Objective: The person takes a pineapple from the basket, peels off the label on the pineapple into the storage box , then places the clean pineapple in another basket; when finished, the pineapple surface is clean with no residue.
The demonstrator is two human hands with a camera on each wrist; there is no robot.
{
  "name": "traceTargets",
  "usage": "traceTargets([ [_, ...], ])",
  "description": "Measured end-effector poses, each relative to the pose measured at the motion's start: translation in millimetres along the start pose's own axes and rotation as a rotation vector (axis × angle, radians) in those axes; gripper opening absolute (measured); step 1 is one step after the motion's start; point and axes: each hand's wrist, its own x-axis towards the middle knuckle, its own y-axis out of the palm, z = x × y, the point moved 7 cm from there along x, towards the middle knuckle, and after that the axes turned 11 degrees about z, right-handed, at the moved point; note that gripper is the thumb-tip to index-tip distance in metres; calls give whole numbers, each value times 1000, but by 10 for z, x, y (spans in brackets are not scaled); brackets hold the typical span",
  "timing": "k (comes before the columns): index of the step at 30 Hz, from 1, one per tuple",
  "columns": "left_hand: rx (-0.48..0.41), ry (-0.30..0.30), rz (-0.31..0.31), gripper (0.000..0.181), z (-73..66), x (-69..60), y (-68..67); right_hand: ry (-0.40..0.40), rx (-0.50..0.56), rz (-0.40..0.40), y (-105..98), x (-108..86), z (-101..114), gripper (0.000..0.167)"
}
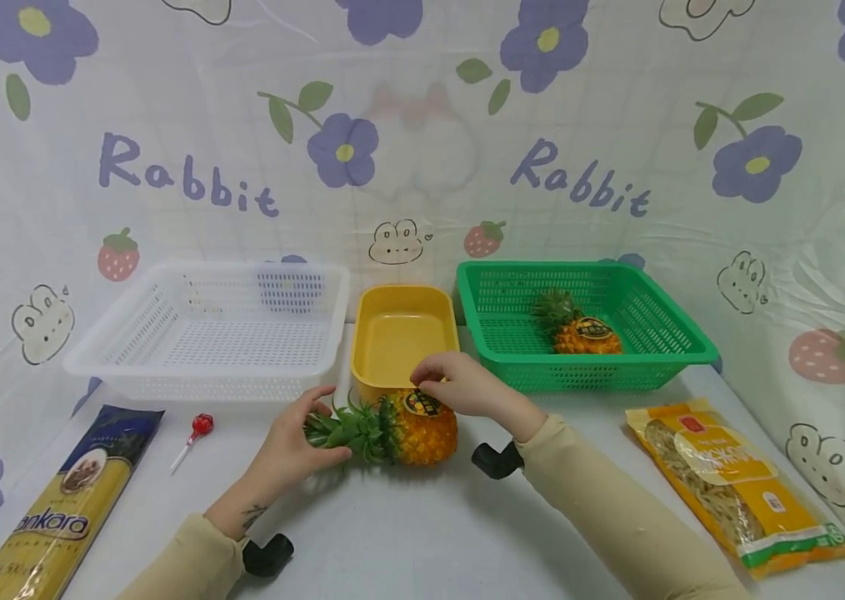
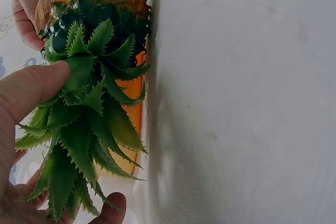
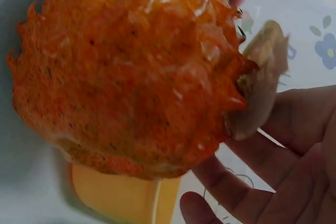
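A toy pineapple [image 1: 422, 433] lies on its side before the yellow container, its green leaves [image 2: 79, 124] pointing left. My left hand [image 1: 287, 446] is around the leaves, with the thumb [image 2: 39, 87] touching them in the left wrist view. At the orange body, my right hand [image 1: 460, 385] has its fingers at the upper side, beside a label [image 3: 260, 80] that stands partly away from the skin. In the right wrist view, the right fingers [image 3: 236, 187] reach behind the body [image 3: 126, 72]; their exact contact is hidden.
Behind stand a white basket [image 1: 205, 387], the yellow container [image 1: 403, 292] and a green basket [image 1: 580, 377] holding another pineapple [image 1: 589, 335]. A pasta pack [image 1: 66, 508] and a red lollipop [image 1: 202, 425] lie left, an orange noodle bag [image 1: 741, 483] right.
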Motion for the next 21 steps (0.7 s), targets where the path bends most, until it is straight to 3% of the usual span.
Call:
traceTargets([
  [11, -3, 9, -1, 84, 3, 3, 1, 48, -3, 55, 86, 41, -33, 24],
  [21, 14, 22, 3, 84, 4, 3, 3, 21, 25, 56, 72, 36, -17, 22],
])
